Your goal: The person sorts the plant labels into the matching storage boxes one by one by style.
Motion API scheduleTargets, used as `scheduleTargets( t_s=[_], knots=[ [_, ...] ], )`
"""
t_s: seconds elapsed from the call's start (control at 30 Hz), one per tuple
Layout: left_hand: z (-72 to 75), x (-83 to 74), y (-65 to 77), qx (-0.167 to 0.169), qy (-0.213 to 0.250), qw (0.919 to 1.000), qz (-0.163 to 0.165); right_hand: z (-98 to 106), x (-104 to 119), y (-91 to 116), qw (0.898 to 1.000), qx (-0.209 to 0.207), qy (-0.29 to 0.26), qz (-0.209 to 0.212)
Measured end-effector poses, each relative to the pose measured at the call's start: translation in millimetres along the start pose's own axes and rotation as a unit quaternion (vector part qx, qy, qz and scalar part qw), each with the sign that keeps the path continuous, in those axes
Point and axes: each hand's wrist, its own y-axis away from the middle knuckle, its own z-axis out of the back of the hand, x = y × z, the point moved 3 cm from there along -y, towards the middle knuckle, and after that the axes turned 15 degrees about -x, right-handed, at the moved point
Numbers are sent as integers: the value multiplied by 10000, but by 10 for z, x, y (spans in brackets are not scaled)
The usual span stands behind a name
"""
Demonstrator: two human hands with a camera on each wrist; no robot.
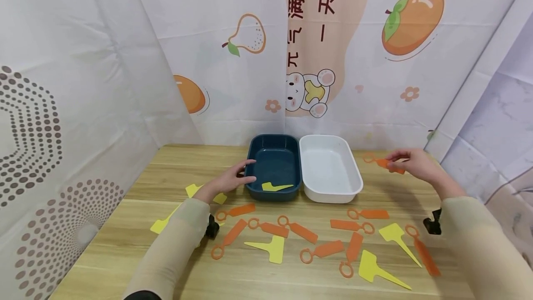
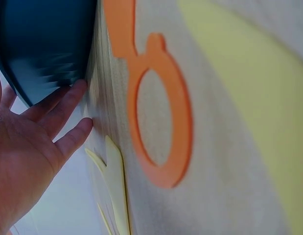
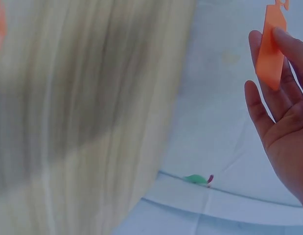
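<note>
My right hand (image 1: 416, 165) pinches a flat orange ring tag (image 1: 381, 163) above the right back part of the table. Thumb and fingers grip its rectangular body (image 3: 269, 63), and the ring end points left in the head view. My left hand (image 1: 228, 182) is at the left side of a dark blue bin (image 1: 272, 159), its fingers spread and touching or very near the wall. Inside that bin lies one yellow T-shaped plant label (image 1: 276, 187). Beside it stands a white bin (image 1: 331, 168) with nothing seen inside.
Several orange ring tags (image 1: 329, 248) and yellow T-shaped labels (image 1: 275, 249) lie scattered on the wooden table (image 1: 250, 281) in front of the bins. More yellow labels (image 1: 159, 226) lie around the left forearm. A printed curtain (image 1: 250, 91) hangs behind the table.
</note>
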Motion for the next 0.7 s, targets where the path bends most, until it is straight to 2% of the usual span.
scheduleTargets(
  t_s=[0.3,0.7],
  knots=[
    [6,-13,4,-6,-75,10000,20,-109,236,-105,9997,211,-101,-56],
    [5,5,-7,-3,-40,9999,101,-435,512,-244,9975,265,-540,359]
  ],
)
